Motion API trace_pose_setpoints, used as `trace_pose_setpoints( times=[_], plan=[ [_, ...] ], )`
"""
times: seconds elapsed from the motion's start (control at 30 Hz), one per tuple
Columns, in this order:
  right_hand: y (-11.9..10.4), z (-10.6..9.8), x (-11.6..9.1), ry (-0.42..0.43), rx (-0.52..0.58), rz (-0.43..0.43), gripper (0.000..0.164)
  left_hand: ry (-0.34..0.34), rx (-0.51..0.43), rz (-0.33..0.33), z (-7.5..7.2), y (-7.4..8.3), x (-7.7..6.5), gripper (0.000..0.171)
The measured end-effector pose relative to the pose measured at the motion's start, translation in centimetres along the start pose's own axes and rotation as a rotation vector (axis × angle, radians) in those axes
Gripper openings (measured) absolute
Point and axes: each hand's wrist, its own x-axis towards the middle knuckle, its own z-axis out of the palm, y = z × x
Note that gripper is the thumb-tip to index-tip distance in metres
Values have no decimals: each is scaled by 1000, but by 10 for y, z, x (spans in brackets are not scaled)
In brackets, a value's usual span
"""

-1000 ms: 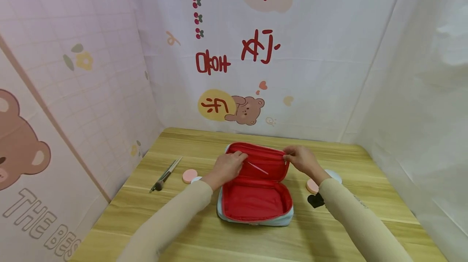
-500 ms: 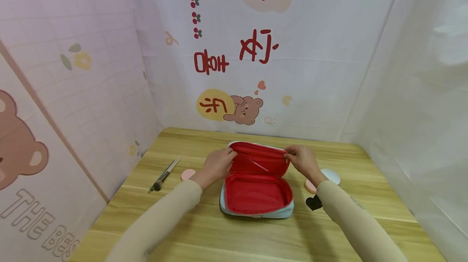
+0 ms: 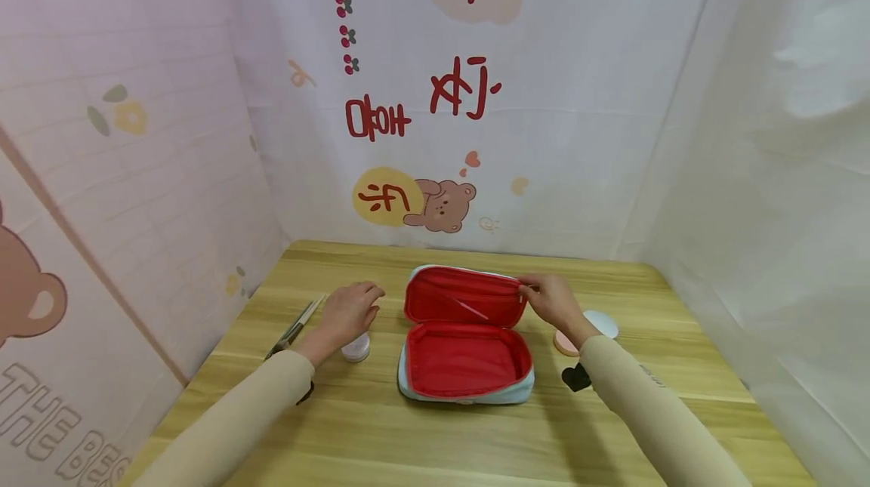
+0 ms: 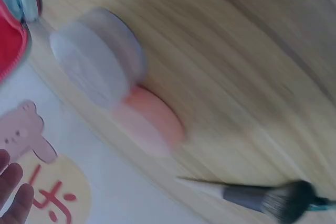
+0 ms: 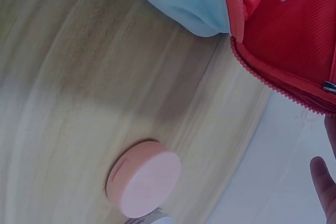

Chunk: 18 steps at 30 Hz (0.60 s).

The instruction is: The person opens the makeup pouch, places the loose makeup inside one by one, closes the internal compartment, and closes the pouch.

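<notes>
A light blue cosmetic bag [image 3: 499, 395] with a red lining stands unzipped on the table, its lid [image 3: 435, 294] raised toward the wall. A thin pale stick [image 3: 471, 309] lies slanted in the lid's mesh pocket. My right hand [image 3: 553, 302] pinches the lid's upper right corner, by the zipper edge [image 5: 273, 87]. Left of the bag, my left hand [image 3: 348, 315] holds nothing, fingers relaxed, above a round whitish case [image 3: 356, 347]. Beside that case a round pink case [image 4: 149, 121] shows in the left wrist view; in the head view the hand hides it.
Makeup brushes [image 3: 294, 330] lie at the left, partly behind my left forearm; one has a dark, fluffy head [image 4: 289, 203]. Right of the bag are another pink round case [image 5: 147, 179], a white round disc [image 3: 601, 323] and a black heart-shaped item [image 3: 576, 377]. A printed cloth wall rises behind the table.
My left hand has let go of the lid's left side and moved left, over the round cases. The right hand stays at the lid's corner. The view has turned slightly right.
</notes>
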Motion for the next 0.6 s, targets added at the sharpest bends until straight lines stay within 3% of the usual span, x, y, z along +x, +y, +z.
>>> trace_pose_setpoints(
  times=[0.17, 0.4, 0.6],
  plan=[
    [0, 1, -1, 2, -8, 11, 20, -40, 5, -86, -11, -22, -17, 28],
    [-2, 2, -2, -23, 6, 45, 18, -106, -62, -340, -28, -59, -43, 29],
    [-1, 0, -4, -36, -6, 53, 17, -155, -119, -457, -38, -85, -66, 31]
  ],
)
